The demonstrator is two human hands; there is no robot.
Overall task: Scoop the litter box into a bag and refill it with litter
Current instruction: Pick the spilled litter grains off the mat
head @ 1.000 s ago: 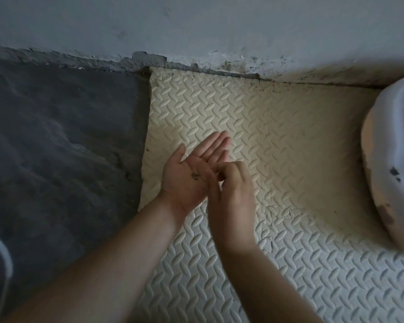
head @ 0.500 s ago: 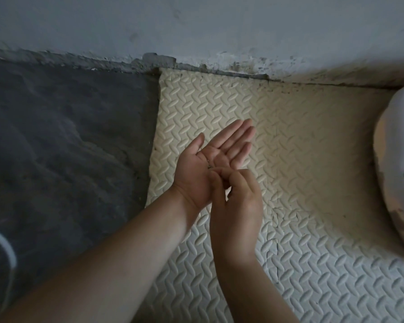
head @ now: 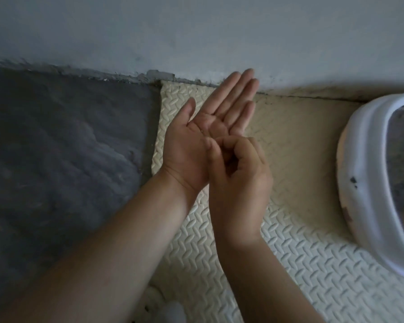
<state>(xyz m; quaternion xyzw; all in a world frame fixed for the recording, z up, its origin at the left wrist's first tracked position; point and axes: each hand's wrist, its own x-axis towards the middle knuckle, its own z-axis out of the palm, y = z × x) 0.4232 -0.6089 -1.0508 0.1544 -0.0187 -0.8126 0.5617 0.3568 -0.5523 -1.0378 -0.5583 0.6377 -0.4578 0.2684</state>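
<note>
Left hand [head: 196, 136] open, palm up, empty-looking; right hand [head: 239, 169] pinched, contents indiscernible. Litter box [head: 369, 183] right of pinch: rigid plastic, probably heavy; grasp rim.

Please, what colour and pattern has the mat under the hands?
The mat is cream, embossed with a raised crisscross tread pattern; the head view shows it.

Head view, facing down, near hands [head: 217, 145]

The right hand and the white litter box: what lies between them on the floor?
In the head view, only bare cream foam mat lies between the right hand and the litter box; nothing stands on that stretch.
</note>
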